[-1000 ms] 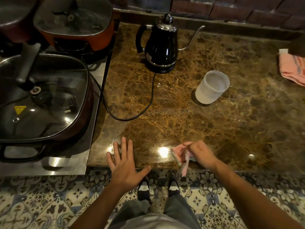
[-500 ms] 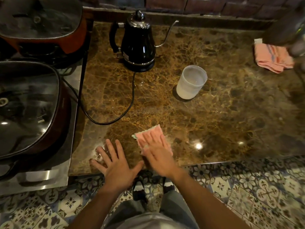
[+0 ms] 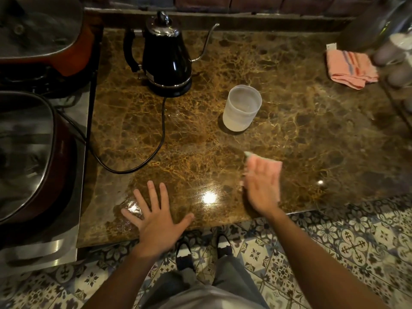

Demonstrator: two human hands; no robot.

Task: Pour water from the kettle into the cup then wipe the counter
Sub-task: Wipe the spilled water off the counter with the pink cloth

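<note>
A black gooseneck kettle (image 3: pixel 166 56) stands on its base at the back of the brown marble counter (image 3: pixel 312 134). To its right and nearer me is a frosted white cup (image 3: pixel 242 108), upright. My right hand (image 3: pixel 262 186) presses flat on a pink cloth (image 3: pixel 270 162) on the counter, in front of the cup; hand and cloth are motion-blurred. My left hand (image 3: pixel 156 215) rests flat with fingers spread near the counter's front edge, holding nothing.
The kettle's black cord (image 3: pixel 156 150) loops across the counter to the left. Two large lidded red pans (image 3: pixel 33 148) sit on a steel stove at left. A second pink cloth (image 3: pixel 350 69) lies at the far right beside a blurred rack. Patterned floor tiles lie below.
My right hand has slid the pink cloth to the right and a bit further onto the counter. My left hand stays flat in place.
</note>
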